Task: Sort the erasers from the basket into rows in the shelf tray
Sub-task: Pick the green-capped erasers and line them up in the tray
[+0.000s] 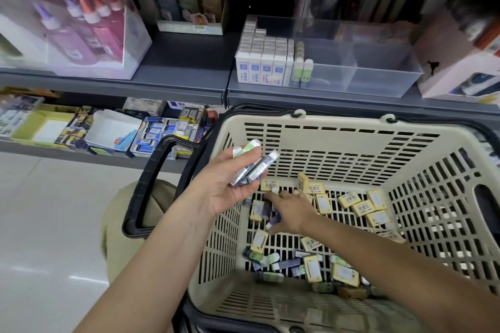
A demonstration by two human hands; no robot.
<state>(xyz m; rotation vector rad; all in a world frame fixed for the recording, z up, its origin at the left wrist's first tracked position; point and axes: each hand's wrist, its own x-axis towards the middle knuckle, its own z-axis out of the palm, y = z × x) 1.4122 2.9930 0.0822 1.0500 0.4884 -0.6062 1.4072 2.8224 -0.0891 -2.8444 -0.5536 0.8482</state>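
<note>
The left hand (227, 189) grips a few sleeved erasers (253, 167) above the beige basket (324, 123); the right hand (293, 213) is down among loose erasers (359, 205) inside. Rows of white erasers (263, 62) fill the clear shelf tray's (378, 73) left end.

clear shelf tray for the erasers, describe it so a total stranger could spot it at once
Find the dark grey metal upper shelf, directly above the beige slotted plastic basket. The clear plastic divided tray sits on it. Unlike the white cardboard box on its right, it is low and see-through, with white-and-blue sleeved erasers packed upright in rows at its left end.
</note>
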